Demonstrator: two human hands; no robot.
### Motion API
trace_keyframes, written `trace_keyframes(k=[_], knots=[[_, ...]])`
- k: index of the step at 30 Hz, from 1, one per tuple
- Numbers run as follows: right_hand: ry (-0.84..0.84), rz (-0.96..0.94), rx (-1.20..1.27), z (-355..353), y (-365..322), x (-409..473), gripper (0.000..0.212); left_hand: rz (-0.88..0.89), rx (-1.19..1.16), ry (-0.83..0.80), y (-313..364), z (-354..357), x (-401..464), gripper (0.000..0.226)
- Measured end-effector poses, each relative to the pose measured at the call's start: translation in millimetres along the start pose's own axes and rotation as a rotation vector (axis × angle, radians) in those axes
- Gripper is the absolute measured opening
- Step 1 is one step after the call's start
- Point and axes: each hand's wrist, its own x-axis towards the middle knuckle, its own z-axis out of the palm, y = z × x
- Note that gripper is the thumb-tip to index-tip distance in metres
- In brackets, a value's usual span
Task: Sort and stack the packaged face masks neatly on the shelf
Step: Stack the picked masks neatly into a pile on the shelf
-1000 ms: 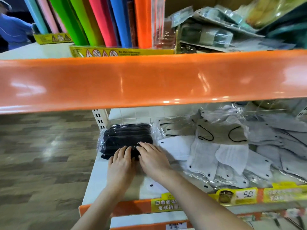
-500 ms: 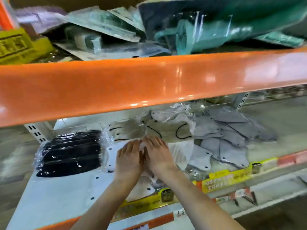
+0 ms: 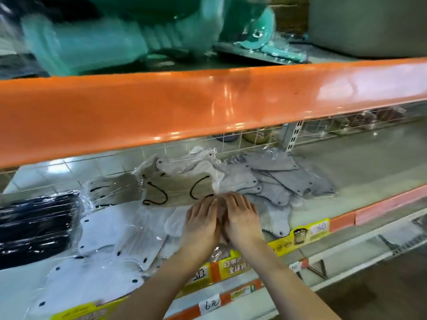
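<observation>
Face masks [image 3: 265,181] lie messy in the middle of the shelf [image 3: 369,162]. Black masks [image 3: 37,225] look stacked at left. Left hand [image 3: 202,224] and right hand [image 3: 241,218] press flat, fingers together, maybe holding wrap.

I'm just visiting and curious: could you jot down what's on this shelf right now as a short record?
Place: shop shelf under an orange beam
Left hand: flat on the mask packets
Right hand: flat beside it, touching
Black masks: stacked at far left
White masks: spread loosely in front
Beige masks: behind the hands
Grey masks: jumbled on the right
</observation>
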Motion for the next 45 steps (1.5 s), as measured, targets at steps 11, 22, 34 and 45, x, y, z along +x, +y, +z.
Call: trace_keyframes(k=[11, 22, 34, 45], knots=[[-0.277, 0.217, -0.184, -3, 83, -16, 0.085, 0.082, 0.083, -0.162, 34, 35, 9, 0.042], [-0.197, 0.053, -0.108, -8, 97, -12, 0.052, 0.017, 0.064, -0.195, 53, 37, 12, 0.043], [-0.045, 0.105, 0.548, -38, 84, 0, 0.027, -0.040, -0.150, 0.463, 55, -5, -11, 0.017], [-0.218, 0.730, 1.930, -57, 56, 14, 0.019, -0.304, 0.059, 0.096, -14, -18, -26, 0.057]])
